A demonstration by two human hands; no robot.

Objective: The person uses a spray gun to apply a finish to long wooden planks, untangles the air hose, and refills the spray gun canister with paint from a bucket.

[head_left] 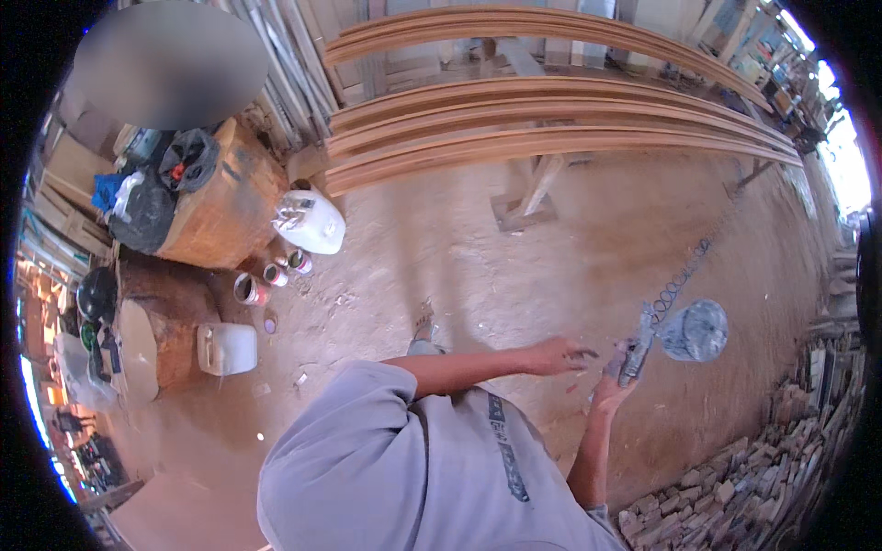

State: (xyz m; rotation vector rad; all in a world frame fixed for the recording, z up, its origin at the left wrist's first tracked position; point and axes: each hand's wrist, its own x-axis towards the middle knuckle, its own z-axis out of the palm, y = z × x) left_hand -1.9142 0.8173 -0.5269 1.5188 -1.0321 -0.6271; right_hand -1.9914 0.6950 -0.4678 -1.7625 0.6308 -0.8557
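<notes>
My right hand [611, 381] is wrapped round the handle of a paint spray gun [640, 344]. The gun's paint-smeared cup [695, 331] juts out to the right. A dark coiled hose [682, 278] shows beyond the gun and stretches toward the far right. My left hand [559, 356] reaches across in front of my body, just left of the gun and apart from it. Its fingers are stretched out and nothing shows in them.
Long brown wooden strips [551, 140] lie across supports ahead. One support foot [524, 211] rests on the floor. At left are large wood blocks [225, 197], a white jerrycan [317, 223], another jerrycan [228, 349] and small paint cans [250, 290]. Wood offcuts [735, 487] are heaped at right.
</notes>
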